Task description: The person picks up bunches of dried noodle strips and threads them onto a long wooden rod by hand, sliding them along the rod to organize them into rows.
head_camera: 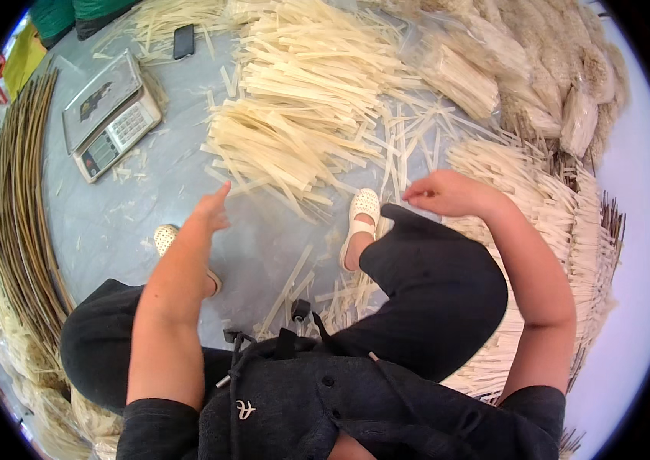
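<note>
My left hand (213, 210) hangs over the grey floor with its fingers apart and nothing in it. Just beyond it lies the near edge of a large heap of flat, pale yellow strips (302, 109), loosely piled mostly crosswise. My right hand (446, 192) is above my right knee, beside my white perforated clog (366, 207). Its fingers are loosely curled, with a gap at the thumb, and I see nothing held. To its right, many pale strips lie stacked in a long bank (537, 218) along the wall.
A digital scale (112, 123) stands left of the heap, with a dark phone (183, 41) farther back. Long thin brown rods (20, 190) lie along the left side. Clear plastic-wrapped bundles (457, 77) pile up at the back right. Loose strips (348, 299) litter the floor between my legs.
</note>
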The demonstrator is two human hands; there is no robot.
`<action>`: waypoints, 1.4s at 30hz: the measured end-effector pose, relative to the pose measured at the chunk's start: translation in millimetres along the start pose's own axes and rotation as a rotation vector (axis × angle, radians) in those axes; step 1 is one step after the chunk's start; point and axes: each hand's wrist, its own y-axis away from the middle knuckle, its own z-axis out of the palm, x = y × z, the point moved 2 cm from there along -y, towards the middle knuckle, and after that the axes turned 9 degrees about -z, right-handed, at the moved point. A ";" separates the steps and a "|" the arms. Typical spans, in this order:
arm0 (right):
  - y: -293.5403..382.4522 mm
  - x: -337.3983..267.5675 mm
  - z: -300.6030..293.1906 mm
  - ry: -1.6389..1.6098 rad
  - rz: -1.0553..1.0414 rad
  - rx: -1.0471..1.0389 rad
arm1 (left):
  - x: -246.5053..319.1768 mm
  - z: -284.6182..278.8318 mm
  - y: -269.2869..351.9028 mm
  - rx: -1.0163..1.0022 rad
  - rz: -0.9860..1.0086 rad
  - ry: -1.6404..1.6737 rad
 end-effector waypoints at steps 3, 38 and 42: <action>-90.4 46.9 -12.1 -0.065 -0.011 0.084 | -7.6 30.6 -31.0 -0.001 -0.087 0.282; -301.2 89.5 22.5 0.447 0.067 0.659 | 50.5 124.0 -49.1 -0.202 -0.012 0.414; -322.9 30.4 81.0 0.385 0.008 0.440 | 47.4 100.2 -68.2 -0.408 0.004 0.591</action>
